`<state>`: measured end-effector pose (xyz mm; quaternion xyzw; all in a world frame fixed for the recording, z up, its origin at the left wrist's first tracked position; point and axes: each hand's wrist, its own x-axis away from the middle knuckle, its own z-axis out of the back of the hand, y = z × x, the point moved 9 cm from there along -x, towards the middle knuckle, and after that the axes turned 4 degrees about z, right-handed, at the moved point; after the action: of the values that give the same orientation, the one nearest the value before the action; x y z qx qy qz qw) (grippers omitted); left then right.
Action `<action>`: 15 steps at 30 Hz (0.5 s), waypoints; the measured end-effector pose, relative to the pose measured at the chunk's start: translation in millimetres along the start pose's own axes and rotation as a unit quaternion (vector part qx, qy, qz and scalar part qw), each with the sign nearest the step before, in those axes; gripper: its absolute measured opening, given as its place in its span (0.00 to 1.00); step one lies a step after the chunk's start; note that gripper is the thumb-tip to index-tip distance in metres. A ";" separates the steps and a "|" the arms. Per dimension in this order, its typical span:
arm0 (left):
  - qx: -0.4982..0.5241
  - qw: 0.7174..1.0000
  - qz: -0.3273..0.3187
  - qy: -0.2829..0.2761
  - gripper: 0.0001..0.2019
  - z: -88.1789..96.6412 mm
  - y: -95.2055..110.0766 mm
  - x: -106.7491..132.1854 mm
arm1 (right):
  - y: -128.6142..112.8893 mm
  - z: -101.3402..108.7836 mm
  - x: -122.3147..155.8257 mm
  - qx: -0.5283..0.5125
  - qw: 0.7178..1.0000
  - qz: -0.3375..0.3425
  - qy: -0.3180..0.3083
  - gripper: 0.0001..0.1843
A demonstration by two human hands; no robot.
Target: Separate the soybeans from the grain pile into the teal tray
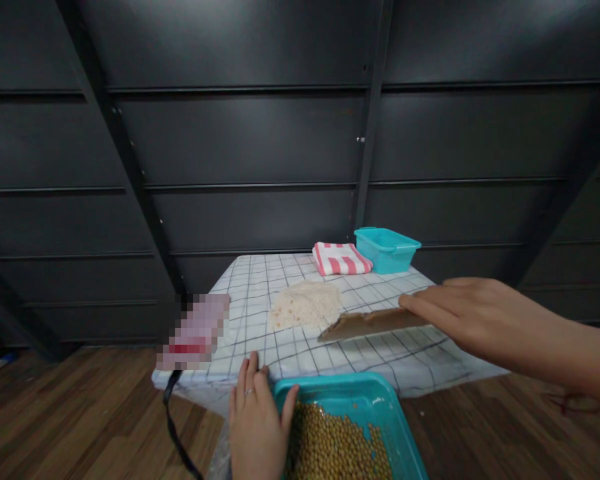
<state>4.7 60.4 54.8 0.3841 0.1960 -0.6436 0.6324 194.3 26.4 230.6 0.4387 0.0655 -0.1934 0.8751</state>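
My right hand point(463, 307) grips a flat piece of brown cardboard point(373, 325). Its far end reaches the near right side of a pile of pale, crumbly powder point(307, 305) on the checked tablecloth point(250, 280). At the table's near edge my left hand point(260, 410) rests with its fingers stretched out and the thumb apart. That thumb lies over the left rim of a turquoise tray point(330, 382) holding many yellowish beans point(335, 437). The tray's near end is cut off by the bottom of the view.
A folded pink-and-white striped towel point(343, 259) lies at the back of the table, beside a turquoise basket point(387, 250). On the left edge is a blurred-out pinkish item point(195, 333) with a black strap point(173, 420). Behind stands a dark panelled wall point(250, 140).
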 end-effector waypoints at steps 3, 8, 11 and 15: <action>0.000 1.000 0.001 0.002 0.21 0.8 1.7 1.1 | 6.1 -22.9 2.5 0.035 0.999 -0.007 -0.019 0.14; -0.003 1.000 0.001 0.004 0.20 1.8 4.9 2.3 | 3.2 -42.7 2.0 0.059 0.998 0.001 -0.029 0.11; 0.001 1.000 0.006 0.004 0.20 2.2 4.8 1.9 | 2.7 -44.6 1.7 0.068 0.997 -0.005 -0.035 0.12; 0.006 1.000 0.002 0.006 0.20 3.3 4.8 1.4 | 1.8 -44.0 2.0 0.066 0.997 -0.005 -0.042 0.12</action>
<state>8.7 56.5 56.9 0.3922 0.1950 -0.6409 0.6304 199.2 61.7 204.7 0.4868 0.0178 -0.2204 0.8451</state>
